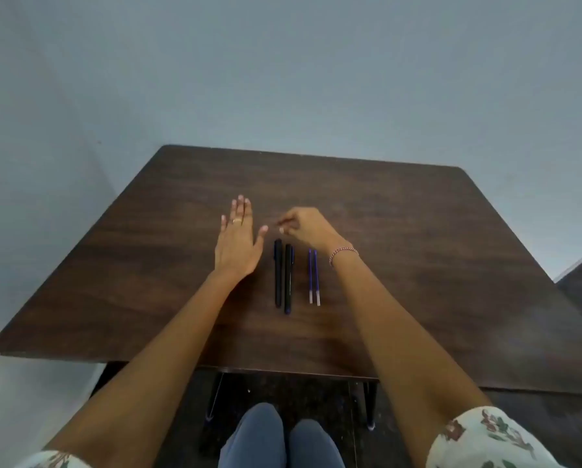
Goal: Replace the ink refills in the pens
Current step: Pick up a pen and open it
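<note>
Two black pens (282, 275) lie side by side, pointing away from me, in the middle of the dark wooden table (417, 248). Just right of them lie two thin blue refills (313, 276), also parallel. My left hand (237, 243) is flat and open over the table, left of the pens, with a ring on one finger. My right hand (308, 229) hovers just beyond the far ends of the pens, fingers curled and fingertips pinched together; I see nothing held in them. A beaded bracelet sits on the right wrist.
The table stands against a plain grey-blue wall. Its near edge runs above my knees in blue trousers (279, 437). Black table legs (370, 407) stand on a dark floor below.
</note>
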